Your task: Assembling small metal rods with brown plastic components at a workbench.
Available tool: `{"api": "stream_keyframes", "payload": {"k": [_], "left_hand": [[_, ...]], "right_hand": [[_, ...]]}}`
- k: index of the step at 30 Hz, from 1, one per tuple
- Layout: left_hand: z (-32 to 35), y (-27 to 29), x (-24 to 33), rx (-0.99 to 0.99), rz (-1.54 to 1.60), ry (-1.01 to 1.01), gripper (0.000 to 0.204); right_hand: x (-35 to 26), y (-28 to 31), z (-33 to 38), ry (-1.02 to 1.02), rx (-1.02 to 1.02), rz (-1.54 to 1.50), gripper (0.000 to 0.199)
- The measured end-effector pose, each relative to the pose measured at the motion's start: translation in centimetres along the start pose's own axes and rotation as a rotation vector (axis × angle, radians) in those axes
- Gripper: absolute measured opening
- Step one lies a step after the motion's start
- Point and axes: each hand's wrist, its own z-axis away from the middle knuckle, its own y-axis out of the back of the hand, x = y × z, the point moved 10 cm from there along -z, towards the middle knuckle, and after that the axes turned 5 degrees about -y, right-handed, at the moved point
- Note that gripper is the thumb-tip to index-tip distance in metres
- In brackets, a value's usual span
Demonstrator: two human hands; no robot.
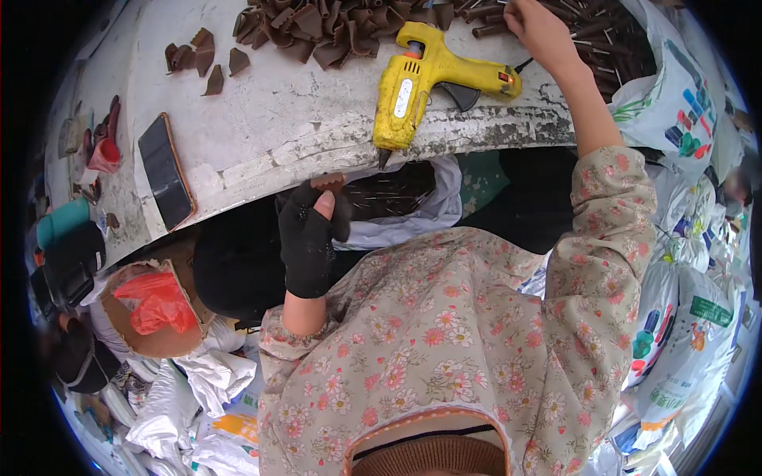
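My left hand (308, 246), in a black fingerless glove, is closed on a small brown piece with a scalloped edge (329, 182) near the table's front edge. My bare right hand (544, 36) reaches to the far right, its fingers bent together at a heap of thin brown tubes (607, 47); what they grip is not clear. Between the hands a yellow hot glue gun (409, 87) lies on the table, its nozzle pointing toward me over the front edge. Behind it is a pile of curved brown pieces (317, 28).
A phone (167, 170) lies on the white, worn table (262, 111). Below the edge, a white bag (450, 190) holds dark brown sticks. At left stands a cardboard box (163, 341) with a red plastic bag (159, 301). Plastic bags (683, 341) crowd the right side.
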Motion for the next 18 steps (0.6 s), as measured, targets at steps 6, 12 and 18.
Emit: {"api": "stream_keyframes", "payload": {"k": [6,12,18], "left_hand": [[0.2,-0.7,0.9,-0.03,-0.204,0.035,0.024],[0.2,-0.6,0.0,0.027,-0.153,0.047,0.022],[0.5,-1.2,-0.2,-0.049,-0.133,0.051,0.022]], "right_hand": [[7.6,-0.9,2.2,-0.153,0.105,-0.512,0.022],[12.4,-6.4,3.6,-0.546,-0.026,-1.462,0.022],[13.8,-1.3,5.2,-0.575,0.301,-1.616,0.02]]}}
